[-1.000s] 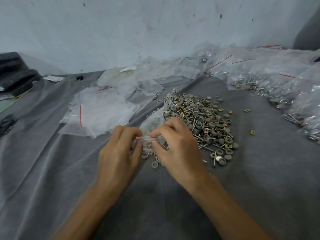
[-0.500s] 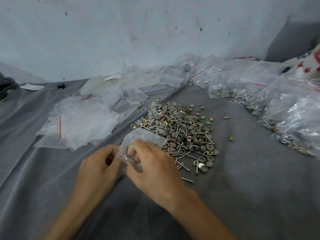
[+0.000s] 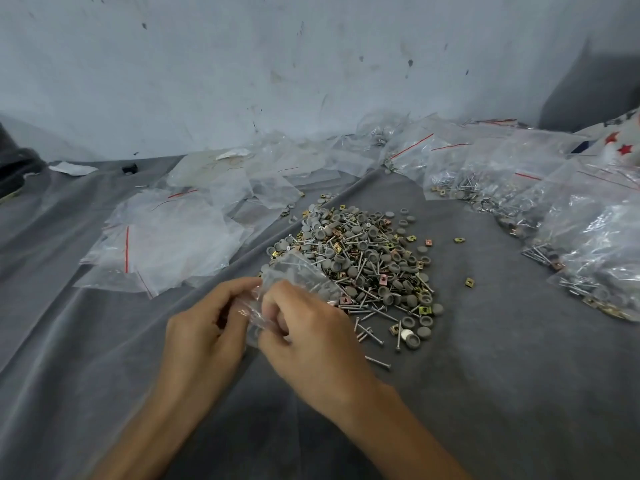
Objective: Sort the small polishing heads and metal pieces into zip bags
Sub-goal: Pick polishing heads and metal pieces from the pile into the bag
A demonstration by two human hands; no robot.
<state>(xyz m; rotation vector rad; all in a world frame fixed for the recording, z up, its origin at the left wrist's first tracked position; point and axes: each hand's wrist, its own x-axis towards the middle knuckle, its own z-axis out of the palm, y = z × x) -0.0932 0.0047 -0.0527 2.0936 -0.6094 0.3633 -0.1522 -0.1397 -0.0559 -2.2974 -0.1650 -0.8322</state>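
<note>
Currently held: a small clear zip bag (image 3: 298,275) is gripped by both hands at the near left edge of the parts pile, crumpled, its upper part overlapping the heap; whether anything lies inside cannot be told.
left hand (image 3: 204,327): its grip is closed on the bag's left edge, which is pinched between thumb and curled fingers.
right hand (image 3: 311,334): its grip is closed on the bag's lower right part, with fingers curled round the plastic.
parts pile (image 3: 370,258): grey round polishing heads, thin metal pins and small brass-coloured square pieces are heaped together on the grey cloth (image 3: 485,375).
loose pins (image 3: 377,362): a few are scattered just right of the right hand.
stray square pieces (image 3: 469,282): several are strewn to the right of the pile.
empty zip bags (image 3: 169,244): a flat stack with red seal lines is laid left of the pile.
filled zip bags (image 3: 588,244): bags holding pins and heads are lined along the right side.
wall (image 3: 242,81): a scuffed pale surface is seen behind.
</note>
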